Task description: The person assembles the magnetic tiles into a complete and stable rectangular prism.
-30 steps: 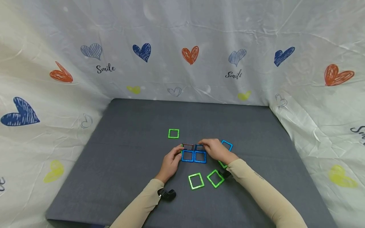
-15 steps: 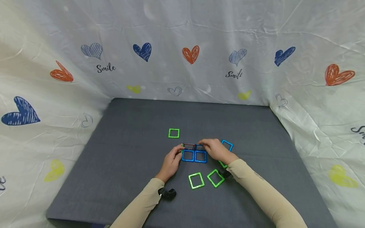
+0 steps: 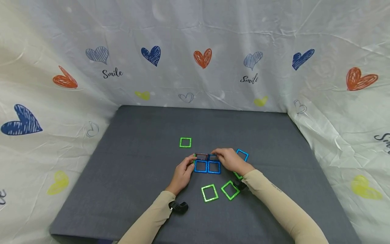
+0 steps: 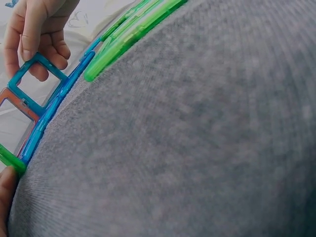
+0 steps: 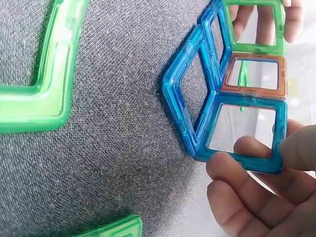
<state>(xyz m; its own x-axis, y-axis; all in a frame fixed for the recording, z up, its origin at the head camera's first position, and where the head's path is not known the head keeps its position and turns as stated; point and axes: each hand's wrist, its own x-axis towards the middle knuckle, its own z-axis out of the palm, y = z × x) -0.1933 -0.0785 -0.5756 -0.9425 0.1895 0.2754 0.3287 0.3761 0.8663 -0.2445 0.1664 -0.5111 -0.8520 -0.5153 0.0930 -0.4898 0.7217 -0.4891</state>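
Two blue magnetic tiles (image 3: pixel 207 167) lie flat side by side in the head view. Along their far edge stand an orange-brown tile (image 5: pixel 282 76) and a blue tile (image 5: pixel 280 128), joined edge to edge. A green tile (image 5: pixel 254 48) stands at the left end, beside the orange-brown one. My left hand (image 3: pixel 181 176) holds this green tile, thumb on the near side and fingers behind. My right hand (image 3: pixel 233 161) pinches the outer edge of the upright blue tile between thumb and fingers. Part of that tile is hidden by the hand in the head view.
One green tile (image 3: pixel 185 146) lies behind the joined tiles. A blue tile (image 3: pixel 243 152) and a partly hidden green tile (image 3: pixel 237 176) lie by my right hand. Two more green tiles (image 3: pixel 211 201) lie nearer me. Fabric with printed hearts surrounds the grey table (image 3: pixel 146 152).
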